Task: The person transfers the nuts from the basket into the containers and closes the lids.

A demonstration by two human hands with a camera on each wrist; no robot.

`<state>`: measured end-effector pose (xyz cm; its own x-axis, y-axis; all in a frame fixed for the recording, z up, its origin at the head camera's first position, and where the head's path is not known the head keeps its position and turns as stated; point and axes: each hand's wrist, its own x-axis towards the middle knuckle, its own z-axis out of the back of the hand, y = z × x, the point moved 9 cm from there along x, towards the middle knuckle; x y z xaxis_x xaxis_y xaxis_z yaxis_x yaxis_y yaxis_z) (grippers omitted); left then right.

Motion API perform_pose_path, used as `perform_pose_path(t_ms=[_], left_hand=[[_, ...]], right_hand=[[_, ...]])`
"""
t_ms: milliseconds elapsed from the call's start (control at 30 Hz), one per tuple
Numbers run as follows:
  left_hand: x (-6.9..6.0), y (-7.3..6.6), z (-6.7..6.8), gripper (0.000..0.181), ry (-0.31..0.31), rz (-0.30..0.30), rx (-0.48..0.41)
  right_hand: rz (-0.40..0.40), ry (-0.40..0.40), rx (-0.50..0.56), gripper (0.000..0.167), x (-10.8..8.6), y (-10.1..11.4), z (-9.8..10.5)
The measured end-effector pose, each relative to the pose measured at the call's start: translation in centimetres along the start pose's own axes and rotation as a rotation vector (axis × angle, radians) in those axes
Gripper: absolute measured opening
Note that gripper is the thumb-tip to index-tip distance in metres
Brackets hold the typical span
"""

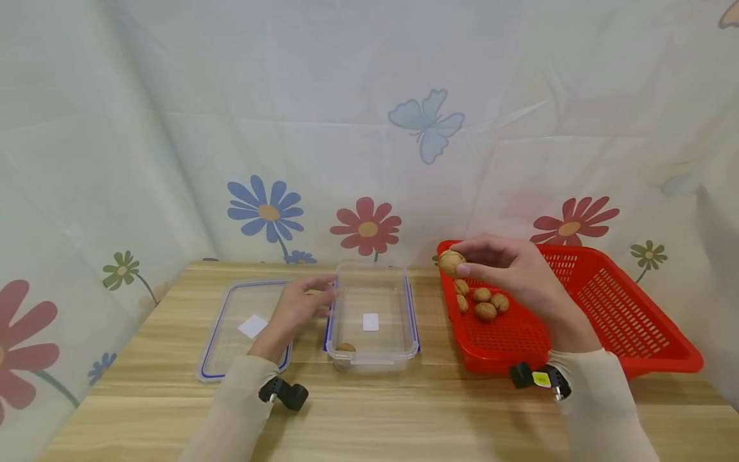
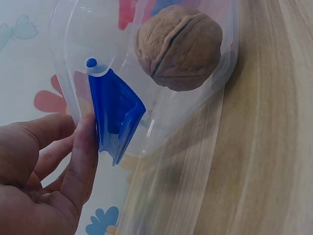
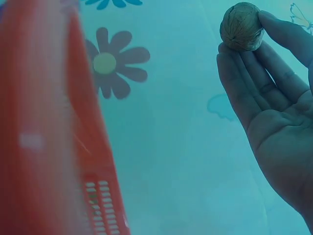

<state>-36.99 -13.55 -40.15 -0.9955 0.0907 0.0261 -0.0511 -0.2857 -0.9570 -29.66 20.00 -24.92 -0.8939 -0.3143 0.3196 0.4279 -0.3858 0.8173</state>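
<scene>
My right hand [image 1: 519, 276] pinches a walnut [image 1: 452, 263] between thumb and fingertips above the left edge of a red basket [image 1: 652, 321]; the right wrist view shows the same walnut [image 3: 242, 27] at the fingertips. Several walnuts [image 1: 485, 312] lie in the basket's left part. A clear container [image 1: 383, 359] stands in the middle with one walnut [image 1: 346, 347] at its near left corner. My left hand [image 1: 300, 305] is at the container's left side, fingers slightly bent, touching by the blue clip [image 2: 115, 112] in the left wrist view.
A clear lid [image 1: 231, 346] with a blue seal and a white label lies flat on the wooden table [image 1: 369, 423], left of the container, partly behind my left hand. A flower-printed curtain [image 1: 323, 147] hangs behind the table.
</scene>
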Motion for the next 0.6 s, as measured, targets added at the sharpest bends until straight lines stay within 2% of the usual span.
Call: perform_pose_path(t_ms=[300, 600], left_hand=[[0.1, 0.0, -0.1, 0.042, 0.002, -0.002, -0.012], [0.0, -0.1, -0.1, 0.041, 0.000, -0.001, -0.018]], right_hand=[[-0.057, 0.026, 0.040, 0.031, 0.0, -0.7, -2.4], [0.001, 0.109, 0.102, 0.030, 0.4, -0.5, -5.7]])
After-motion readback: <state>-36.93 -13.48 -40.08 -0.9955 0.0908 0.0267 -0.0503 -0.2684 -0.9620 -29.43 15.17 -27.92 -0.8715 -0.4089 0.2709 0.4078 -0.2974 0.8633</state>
